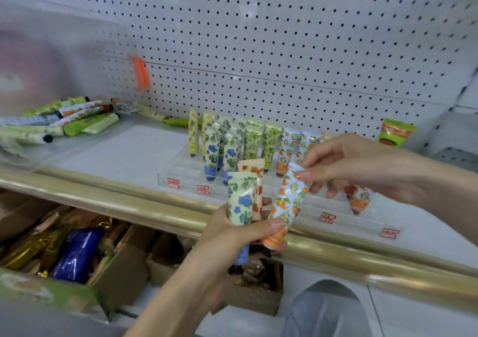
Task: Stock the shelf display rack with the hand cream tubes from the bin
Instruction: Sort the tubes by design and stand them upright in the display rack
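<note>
My left hand (232,235) grips a bunch of three hand cream tubes in front of the shelf edge: a blue-flower tube (241,199), a strawberry tube (256,181) behind it and an orange-fruit tube (287,202). My right hand (344,166) pinches the top of the orange-fruit tube. Behind them stands the clear display rack (186,173) with several tubes upright in its rows (258,142). The clear bin (67,145) at the left holds several tubes lying flat (64,122).
A white pegboard (284,52) backs the shelf, with an orange tag (139,71) on it. A gold rail (129,202) runs along the shelf front. Cardboard boxes of packets (72,251) sit below. A green-orange tube (393,132) stands far right.
</note>
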Demonstrator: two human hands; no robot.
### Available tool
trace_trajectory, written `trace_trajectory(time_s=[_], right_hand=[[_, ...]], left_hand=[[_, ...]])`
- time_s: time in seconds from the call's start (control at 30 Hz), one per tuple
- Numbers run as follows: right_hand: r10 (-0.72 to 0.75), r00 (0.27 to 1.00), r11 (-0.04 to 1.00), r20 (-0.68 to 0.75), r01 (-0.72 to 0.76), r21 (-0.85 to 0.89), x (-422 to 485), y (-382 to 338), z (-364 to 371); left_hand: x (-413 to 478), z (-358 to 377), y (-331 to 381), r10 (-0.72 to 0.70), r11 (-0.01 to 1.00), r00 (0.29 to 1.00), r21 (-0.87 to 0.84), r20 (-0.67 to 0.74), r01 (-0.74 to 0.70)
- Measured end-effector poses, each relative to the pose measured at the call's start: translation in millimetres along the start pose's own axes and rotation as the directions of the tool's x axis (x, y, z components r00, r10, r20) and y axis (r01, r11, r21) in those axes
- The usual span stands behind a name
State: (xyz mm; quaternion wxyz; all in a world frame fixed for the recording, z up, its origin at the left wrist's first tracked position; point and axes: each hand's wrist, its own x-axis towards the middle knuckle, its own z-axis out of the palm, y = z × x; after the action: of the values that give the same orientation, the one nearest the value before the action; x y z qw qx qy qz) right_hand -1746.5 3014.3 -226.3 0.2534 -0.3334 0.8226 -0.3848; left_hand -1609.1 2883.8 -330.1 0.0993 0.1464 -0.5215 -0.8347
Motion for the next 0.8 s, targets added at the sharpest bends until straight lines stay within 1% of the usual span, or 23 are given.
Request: trace_trajectory(time_s=[0.03,0.1,0.17,0.27,0.37,0.47,0.57,0.63,0.7,0.8], right_hand=[[0.000,1.000,0.998,0.014,0.001,-0.068,-1,-3,-5],[-0.014,1.000,0.988,0.015,0.016,-0.153,-3,-9,-14],[-0.049,0.998,0.979,-0.026,0.043,-0.202,-2,-18,-21],[-0.140,0.978,0.953,-0.157,0.090,-0.290,8,-29,-35],[-0.251,0.927,0.911,-0.280,0.128,-0.392,26,-34,-44],[-0.299,0.891,0.858,-0.342,0.094,-0.506,47,-29,-42],[-0.326,0.863,0.811,-0.385,0.046,-0.584,67,-14,-36],[-0.345,0.843,0.796,-0.413,0.030,-0.605,77,-3,-31],[-0.357,0.830,0.793,-0.428,0.028,-0.608,83,5,-29],[-0.360,0.832,0.792,-0.422,0.033,-0.610,88,10,-29]], left_hand=[[2,0,-1,0.000,1.000,1.000,0.014,-0.007,0.000],[3,2,0,-0.003,1.000,1.000,-0.001,-0.016,0.003],[6,1,1,-0.017,0.996,0.999,-0.085,-0.032,0.014],[17,-6,2,-0.063,0.984,0.995,-0.168,-0.077,0.049],[25,-13,3,-0.100,0.976,0.989,-0.206,-0.112,0.075],[27,-18,2,-0.112,0.964,0.985,-0.253,-0.127,0.077],[28,-22,-1,-0.130,0.956,0.986,-0.278,-0.103,0.097],[27,-26,-3,-0.129,0.960,0.988,-0.261,-0.083,0.104],[25,-31,-3,-0.109,0.975,0.992,-0.202,-0.057,0.096],[22,-37,-2,-0.098,0.986,0.994,-0.142,-0.041,0.091]])
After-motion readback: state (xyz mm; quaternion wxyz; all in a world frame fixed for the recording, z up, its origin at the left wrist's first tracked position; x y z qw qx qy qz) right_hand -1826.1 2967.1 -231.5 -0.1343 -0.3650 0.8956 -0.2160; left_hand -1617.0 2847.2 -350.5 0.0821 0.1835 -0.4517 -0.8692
